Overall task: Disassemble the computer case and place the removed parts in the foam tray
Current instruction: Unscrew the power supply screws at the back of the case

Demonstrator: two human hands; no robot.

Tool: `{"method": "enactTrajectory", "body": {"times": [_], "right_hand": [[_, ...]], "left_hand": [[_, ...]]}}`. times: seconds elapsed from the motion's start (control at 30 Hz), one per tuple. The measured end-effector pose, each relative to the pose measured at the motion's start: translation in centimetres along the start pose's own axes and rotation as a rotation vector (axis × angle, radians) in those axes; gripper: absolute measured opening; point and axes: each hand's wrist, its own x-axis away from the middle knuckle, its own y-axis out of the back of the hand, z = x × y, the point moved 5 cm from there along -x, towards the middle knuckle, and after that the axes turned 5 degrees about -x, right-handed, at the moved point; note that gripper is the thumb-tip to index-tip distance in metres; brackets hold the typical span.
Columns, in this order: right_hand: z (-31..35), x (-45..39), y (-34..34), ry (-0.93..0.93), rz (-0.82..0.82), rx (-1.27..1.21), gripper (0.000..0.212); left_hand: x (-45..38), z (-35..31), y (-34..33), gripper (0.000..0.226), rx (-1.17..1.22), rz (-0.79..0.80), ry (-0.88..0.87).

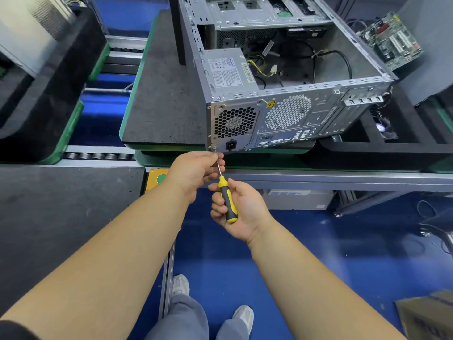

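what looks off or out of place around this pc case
The computer case hangs its rear corner past the grey pad edge. A bare circuit board leans tilted against the grey wall at upper right rather than lying in the foam tray.

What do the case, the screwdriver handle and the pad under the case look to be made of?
Case: bare sheet metal, dull grey, with punched vent holes and folded edges.
Screwdriver handle: moulded plastic, yellow, with black parts that may be rubber; the shaft is shiny metal.
Pad: probably dense foam or rubber, matt dark grey and speckled.
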Motion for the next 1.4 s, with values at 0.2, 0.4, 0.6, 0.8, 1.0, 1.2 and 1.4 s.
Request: {"method": "enactTrajectory", "body": {"times": [0.2, 0.4, 0.6, 0.8, 1.0, 1.2, 1.4], "right_hand": [[0.5, 0.3, -0.1, 0.022, -0.072, 0.051, 0.033], [0.6, 0.4, 0.1, 0.042, -0.125, 0.083, 0.033], [0.9, 0.6, 0.8, 0.067, -0.195, 0.185, 0.024], [0.6, 1.2, 0.5, 0.010, -0.119, 0.131, 0.037], [0.4, 1.5, 0.4, 0.027, -0.108, 0.120, 0.036], [0.5, 1.5, 0.6, 0.071, -0.178, 0.161, 0.031], [1.0, 1.4, 0.8, 0.163, -0.285, 0.406, 0.027]], "left_hand": [[-0.1, 0.9, 0.5, 0.012, -0.034, -0.088, 0.027], [0.4, 0.1, 0.4, 0.013, -0.246, -0.102, -0.082], [0.3, -0.4, 0.3, 0.009, -0.265, -0.128, -0.051], [-0.2, 0.0, 0.3, 0.006, -0.219, -0.130, -0.006], [-0.3, 0.4, 0.2, 0.007, -0.144, -0.121, 0.010], [0.2, 0.4, -0.1, 0.007, -0.119, -0.135, 0.039], [0.1, 0.2, -0.7, 0.021, -0.204, -0.107, 0.181]]}}
